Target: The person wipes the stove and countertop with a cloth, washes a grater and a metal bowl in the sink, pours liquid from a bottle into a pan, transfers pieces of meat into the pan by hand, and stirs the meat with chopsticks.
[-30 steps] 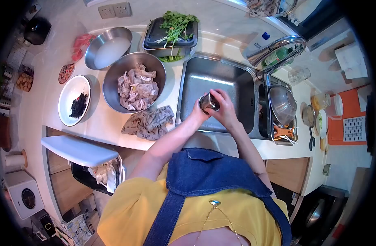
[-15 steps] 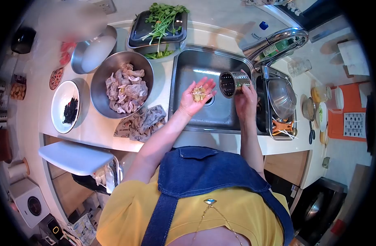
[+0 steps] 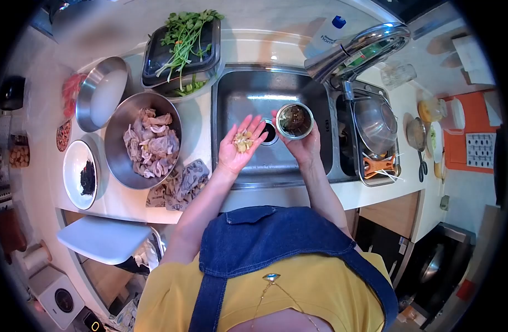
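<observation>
My left hand point(image 3: 237, 153) is palm up over the sink point(image 3: 248, 177), fingers stretched out, bearing a small heap of chopped pale yellow pieces point(image 3: 244, 141), possibly garlic or ginger. To its right, my right hand point(image 3: 304, 145) is wrapped round a round metal canister point(image 3: 294, 121). The canister's mouth faces up toward me, showing a dark brown inside whose contents I cannot make out. Between the hands lies the sink drain point(image 3: 269, 133). The two hands are close but apart.
Left of the sink stand a steel bowl of raw meat pieces point(image 3: 151, 141), a white bowl point(image 3: 71, 177), another steel bowl point(image 3: 104, 91) and a lidded container topped with greens point(image 3: 185, 47). The faucet point(image 3: 370, 44) arches over the right side, above a rack with a clear bowl point(image 3: 376, 124).
The canister has turned from lying sideways, mouth to the left, to mouth up, and its perforated side no longer shows. My left hand still bears the pieces. The whole view has shifted slightly.
</observation>
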`<state>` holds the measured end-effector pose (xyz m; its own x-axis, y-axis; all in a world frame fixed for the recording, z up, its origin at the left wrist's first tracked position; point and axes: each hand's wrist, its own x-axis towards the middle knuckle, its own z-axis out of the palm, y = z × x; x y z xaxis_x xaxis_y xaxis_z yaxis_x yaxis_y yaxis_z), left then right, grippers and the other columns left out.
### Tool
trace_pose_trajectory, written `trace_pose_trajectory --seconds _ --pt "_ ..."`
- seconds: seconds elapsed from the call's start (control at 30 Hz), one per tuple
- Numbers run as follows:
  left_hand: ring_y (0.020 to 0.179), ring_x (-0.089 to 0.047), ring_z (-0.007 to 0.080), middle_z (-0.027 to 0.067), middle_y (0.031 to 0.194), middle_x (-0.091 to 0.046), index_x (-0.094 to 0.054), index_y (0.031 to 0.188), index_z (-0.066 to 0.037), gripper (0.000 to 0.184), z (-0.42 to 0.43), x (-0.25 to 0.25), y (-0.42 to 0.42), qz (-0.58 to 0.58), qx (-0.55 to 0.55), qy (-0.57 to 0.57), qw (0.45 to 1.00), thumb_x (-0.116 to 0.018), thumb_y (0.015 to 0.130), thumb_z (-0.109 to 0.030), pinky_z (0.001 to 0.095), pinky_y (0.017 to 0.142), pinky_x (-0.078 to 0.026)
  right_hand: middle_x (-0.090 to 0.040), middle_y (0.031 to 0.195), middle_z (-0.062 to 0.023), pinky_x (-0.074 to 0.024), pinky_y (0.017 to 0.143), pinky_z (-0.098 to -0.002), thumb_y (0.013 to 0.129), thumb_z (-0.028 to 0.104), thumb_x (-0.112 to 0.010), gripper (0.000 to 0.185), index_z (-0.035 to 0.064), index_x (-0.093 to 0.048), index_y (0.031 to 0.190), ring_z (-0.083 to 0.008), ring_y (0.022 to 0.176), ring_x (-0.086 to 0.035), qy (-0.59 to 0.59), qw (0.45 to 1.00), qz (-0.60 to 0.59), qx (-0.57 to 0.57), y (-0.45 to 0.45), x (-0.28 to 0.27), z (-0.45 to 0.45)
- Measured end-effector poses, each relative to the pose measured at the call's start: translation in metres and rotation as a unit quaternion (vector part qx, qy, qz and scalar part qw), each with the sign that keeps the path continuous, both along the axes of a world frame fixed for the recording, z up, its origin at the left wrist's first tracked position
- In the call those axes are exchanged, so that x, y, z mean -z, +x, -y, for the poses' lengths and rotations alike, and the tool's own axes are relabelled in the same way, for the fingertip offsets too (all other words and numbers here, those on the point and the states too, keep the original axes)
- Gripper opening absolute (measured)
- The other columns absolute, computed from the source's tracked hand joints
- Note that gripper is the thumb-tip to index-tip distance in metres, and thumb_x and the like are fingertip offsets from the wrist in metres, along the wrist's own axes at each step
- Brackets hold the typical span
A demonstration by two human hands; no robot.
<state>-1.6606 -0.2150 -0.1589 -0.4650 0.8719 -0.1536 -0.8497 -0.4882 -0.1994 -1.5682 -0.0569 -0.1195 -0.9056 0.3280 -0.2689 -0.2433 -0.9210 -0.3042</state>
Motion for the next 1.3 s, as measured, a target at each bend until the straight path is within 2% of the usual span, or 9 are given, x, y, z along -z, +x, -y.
trace_pose_trajectory --seconds 0.4,0.63,0.83,0.9,0.93,1.03,1.13,1.2,1.3 --pt "0.128 -0.027 0.0323 0.0164 0.134 -0.035 -0.039 0.125 -0.003 0.043 0.009 0.001 -0.002 -0.013 -0.016 -0.038 0.999 -0.037 0.092 -0.031 0.0493 0.106 -0.021 -0.050 0.120 -0.0137 -0.0359 0.096 -0.0455 0.089 0.040 -0.044 0.046 0.0066 -0.047 0.121 -0.0258 0.114 -0.046 0.068 0.992 0.102 0.014 -0.002 0.029 -0.026" --pt "0.129 -0.025 0.0317 0.0156 0.136 -0.032 -0.035 0.129 -0.003 0.046 0.014 0.003 -0.001 -0.001 -0.034 -0.067 0.997 -0.037 0.092 -0.030 0.0475 0.107 -0.019 -0.057 0.105 -0.0136 -0.0532 0.067 -0.0427 0.079 0.043 -0.061 0.046 0.0069 -0.055 0.106 -0.0251 0.089 -0.059 0.152 0.908 0.349 -0.173 -0.019 0.178 -0.055" --pt "0.129 -0.025 0.0319 0.0173 0.136 -0.032 -0.033 0.129 -0.001 0.046 0.024 -0.002 0.006 -0.025 -0.069 -0.082 0.994 -0.038 0.092 -0.028 0.0467 0.107 -0.019 -0.061 0.091 -0.0134 -0.0502 0.061 -0.0384 0.075 0.051 -0.061 0.052 0.0042 -0.060 0.099 -0.0277 0.079 -0.061 0.396 0.682 0.580 -0.207 -0.043 0.247 -0.042" --pt "0.128 -0.026 0.0318 0.0178 0.136 -0.032 -0.033 0.129 0.000 0.047 0.028 -0.007 0.009 -0.025 -0.079 -0.069 0.994 -0.039 0.092 -0.028 0.0462 0.107 -0.019 -0.057 0.099 -0.0190 -0.0506 0.067 -0.0371 0.078 0.045 -0.060 0.053 -0.0029 -0.057 0.100 -0.0325 0.086 -0.058 0.707 0.363 0.581 -0.179 -0.045 0.286 -0.052" --pt "0.128 -0.026 0.0317 0.0177 0.135 -0.032 -0.033 0.129 -0.001 0.047 0.030 -0.010 0.012 -0.032 -0.082 -0.071 0.994 -0.039 0.092 -0.028 0.0458 0.107 -0.019 -0.057 0.099 -0.0190 -0.0506 0.067 -0.0371 0.078 0.045 -0.060 0.053 -0.0029 -0.057 0.100 -0.0325 0.086 -0.058 0.711 0.362 0.575 -0.181 -0.046 0.278 -0.047" --pt "0.128 -0.027 0.0316 0.0175 0.135 -0.033 -0.033 0.129 -0.001 0.047 0.035 -0.020 0.022 -0.045 -0.097 -0.063 0.992 -0.038 0.092 -0.029 0.0450 0.107 -0.020 -0.059 0.095 -0.0131 -0.0460 0.074 -0.0330 0.085 0.034 -0.053 0.037 -0.0010 -0.058 0.096 -0.0229 0.086 -0.056 0.544 0.716 0.421 -0.121 -0.053 0.193 -0.020" --pt "0.125 -0.033 0.0316 0.0172 0.132 -0.038 -0.036 0.128 -0.001 0.048 0.040 -0.034 0.033 -0.052 -0.103 -0.019 0.993 -0.040 0.091 -0.032 0.0433 0.105 -0.024 -0.060 0.091 -0.0062 -0.0435 0.076 -0.0320 0.089 0.023 -0.048 0.021 0.0054 -0.059 0.094 -0.0153 0.087 -0.054 0.203 0.958 0.163 -0.120 -0.042 0.125 0.031" --pt "0.125 -0.033 0.0321 0.0175 0.132 -0.038 -0.035 0.128 -0.001 0.047 0.045 -0.040 0.040 -0.065 -0.113 -0.009 0.991 -0.039 0.092 -0.031 0.0441 0.105 -0.025 -0.058 0.099 -0.0044 -0.0427 0.087 -0.0347 0.092 0.025 -0.040 0.026 0.0075 -0.053 0.107 -0.0180 0.094 -0.054 -0.096 0.973 0.092 -0.187 -0.032 0.072 0.077" --pt "0.124 -0.033 0.0327 0.0179 0.132 -0.038 -0.035 0.129 -0.001 0.047 0.079 -0.045 0.053 -0.095 -0.153 0.014 0.984 -0.038 0.091 -0.030 0.0446 0.104 -0.027 -0.054 0.110 -0.0080 -0.0388 0.095 -0.0367 0.092 0.026 -0.039 0.032 0.0058 -0.048 0.114 -0.0211 0.103 -0.052 -0.138 0.949 0.051 -0.278 -0.031 0.033 0.147"
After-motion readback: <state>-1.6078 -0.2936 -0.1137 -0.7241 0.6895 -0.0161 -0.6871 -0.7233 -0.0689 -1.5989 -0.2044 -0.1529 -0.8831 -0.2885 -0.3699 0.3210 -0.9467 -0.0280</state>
